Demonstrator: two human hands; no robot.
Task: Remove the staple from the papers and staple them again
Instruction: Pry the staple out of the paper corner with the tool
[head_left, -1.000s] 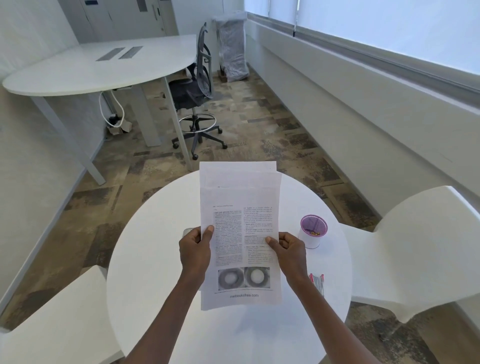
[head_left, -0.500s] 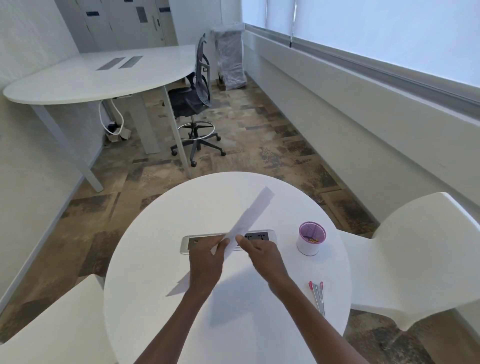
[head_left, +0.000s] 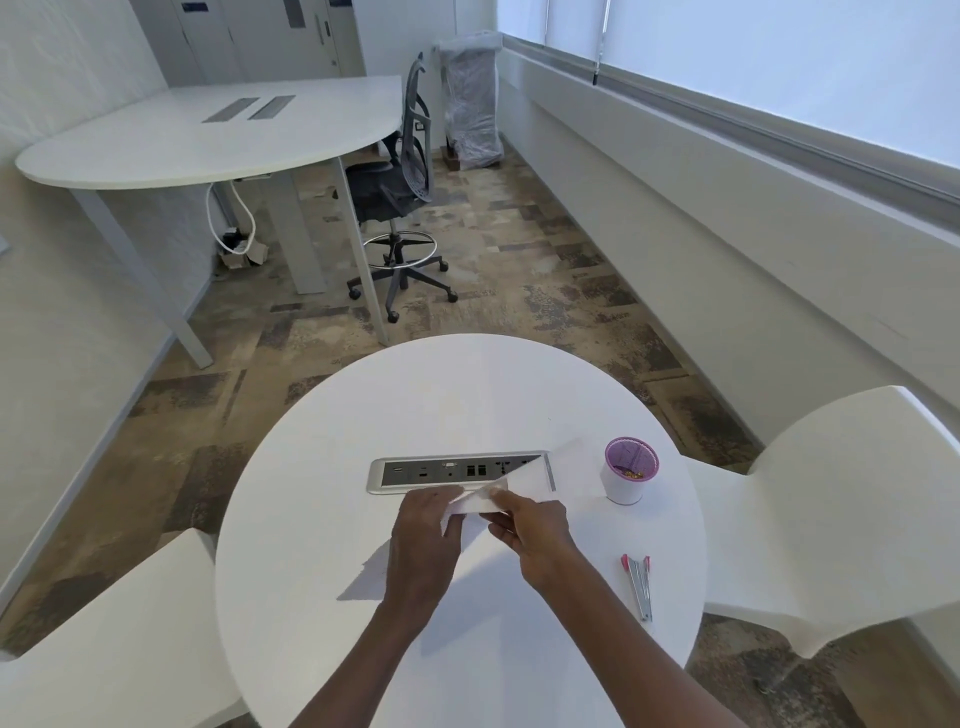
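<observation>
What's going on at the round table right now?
A person holds the papers low over the round table, the left hand and right hand both pinching them near one corner, seemingly working at the staple, which is too small to see. The pink stapler lies untouched to the right, beside a purple-rimmed cup. Restapling has not started.
</observation>
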